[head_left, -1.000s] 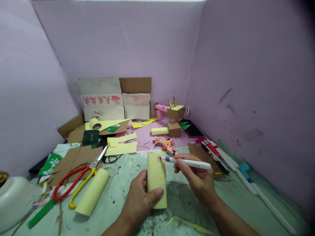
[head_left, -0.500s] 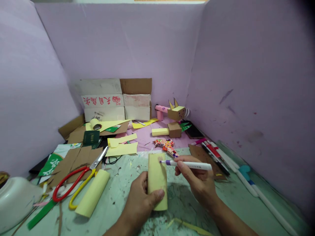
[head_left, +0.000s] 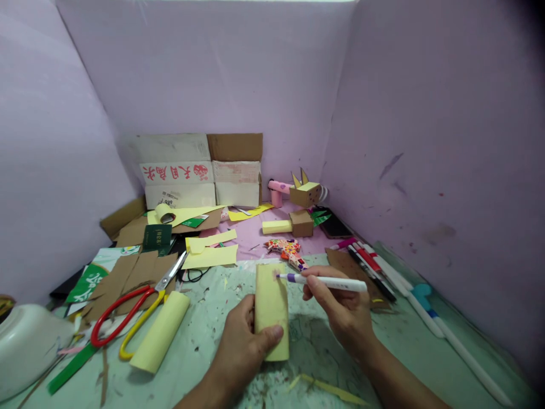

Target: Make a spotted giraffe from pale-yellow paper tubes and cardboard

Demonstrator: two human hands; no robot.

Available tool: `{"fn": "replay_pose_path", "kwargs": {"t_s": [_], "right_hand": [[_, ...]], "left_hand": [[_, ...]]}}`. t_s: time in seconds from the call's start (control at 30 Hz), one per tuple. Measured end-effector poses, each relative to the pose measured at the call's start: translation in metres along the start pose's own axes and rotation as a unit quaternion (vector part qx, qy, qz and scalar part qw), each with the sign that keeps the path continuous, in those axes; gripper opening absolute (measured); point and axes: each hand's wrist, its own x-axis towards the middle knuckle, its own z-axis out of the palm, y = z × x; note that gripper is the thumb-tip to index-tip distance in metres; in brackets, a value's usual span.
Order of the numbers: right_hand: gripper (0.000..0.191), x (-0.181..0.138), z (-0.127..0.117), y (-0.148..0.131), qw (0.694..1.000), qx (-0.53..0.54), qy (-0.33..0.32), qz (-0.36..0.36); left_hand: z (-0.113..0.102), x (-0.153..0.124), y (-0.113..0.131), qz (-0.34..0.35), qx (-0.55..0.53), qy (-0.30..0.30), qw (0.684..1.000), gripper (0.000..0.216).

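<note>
My left hand (head_left: 244,346) is wrapped round the lower part of a yellow paper tube (head_left: 271,307), its thumb pressed across the front. Between the fingers of my right hand (head_left: 343,309) is a white marker (head_left: 330,282) with a purple tip, which touches the tube's upper part beside a small faint mark. Left of my hands lies a second yellow paper tube (head_left: 162,332). Scissors (head_left: 140,312) with one red and one yellow handle rest beside that tube. Beyond my right hand is a floral-patterned glue gun-like object (head_left: 284,250), its kind not clear.
Several markers (head_left: 370,261) and a phone (head_left: 334,222) lie on the right. Cardboard pieces (head_left: 128,278) and yellow paper strips (head_left: 210,258) spread over the left. A flattened box (head_left: 179,173) leans on the back wall. A white bowl (head_left: 29,346) stands at the left edge.
The marker's tip stays on the upper part of the tube, with only a tiny shift. My left hand keeps its hold, and the whole view has moved slightly.
</note>
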Motion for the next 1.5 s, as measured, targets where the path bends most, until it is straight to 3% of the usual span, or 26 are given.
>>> {"fn": "replay_pose_path", "kwargs": {"t_s": [0.6, 0.83, 1.5], "right_hand": [[0.009, -0.0010, -0.0002, -0.0017, 1.000, -0.004, -0.024, -0.008], [0.011, 0.0025, -0.0009, -0.0017, 1.000, -0.019, 0.010, -0.010], [0.013, 0.0015, -0.0007, -0.0032, 1.000, -0.017, 0.016, -0.006]], "left_hand": [[-0.0005, 0.0010, -0.0010, 0.003, -0.006, -0.005, 1.000, 0.050], [0.0004, -0.0009, 0.0006, -0.001, -0.007, 0.001, 1.000, 0.047], [-0.0008, 0.0000, -0.0059, 0.006, -0.028, -0.003, 1.000, 0.053]]}}
